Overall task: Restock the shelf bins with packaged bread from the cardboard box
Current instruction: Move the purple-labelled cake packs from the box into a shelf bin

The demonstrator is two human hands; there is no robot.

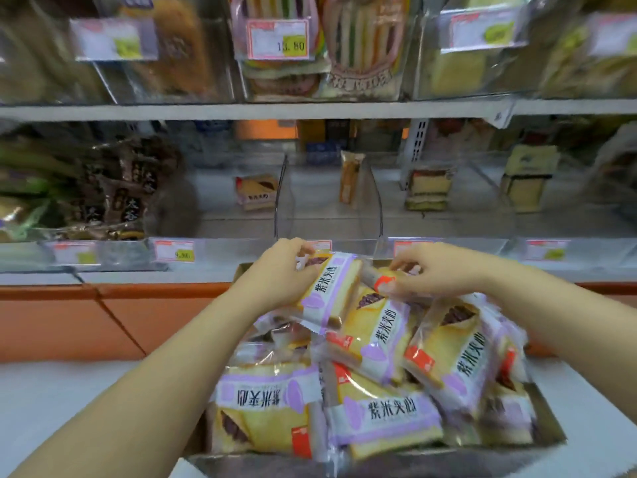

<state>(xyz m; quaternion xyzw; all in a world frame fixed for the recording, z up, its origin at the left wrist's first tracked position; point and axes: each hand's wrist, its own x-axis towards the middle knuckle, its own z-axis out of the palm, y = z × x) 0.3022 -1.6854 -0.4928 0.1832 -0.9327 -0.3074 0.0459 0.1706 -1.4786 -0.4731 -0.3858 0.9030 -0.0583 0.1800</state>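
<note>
Nearest the lens is the grey-brown near wall of the open cardboard box [348, 464], which sits low in the centre of the view and is heaped with yellow-and-lilac plastic-wrapped bread packets [386, 419] printed with black characters and small red-orange labels. Two bare forearms reach over the heap from either side. The left hand [275, 272] has its fingers curled round the far end of one raised yellow-and-lilac packet [332, 291], holding it tilted just above the pile at the far side of the box. The right hand [432, 270] is just beside it, fingertips pinching the end of a second packet with a red-orange corner label [383, 283], which still lies against the heap. Beyond the box runs the lower shelf of clear plastic bins [379, 201] split by transparent dividers, with white-and-red price tags [174, 250] along the front rail. The bin left of centre holds a single matching bread packet [256, 193] far back; the next bin holds one narrow packet standing upright [350, 177], and bins further right hold layered yellow cake slices [429, 189]. Dark brown wrapped loaves [117, 188] fill the bin at far left. The upper shelf carries rainbow-striped sandwich bread [360, 46] behind a price tag reading 13.80 [277, 39]. An orange base panel [103, 315] runs under the lower shelf.
</note>
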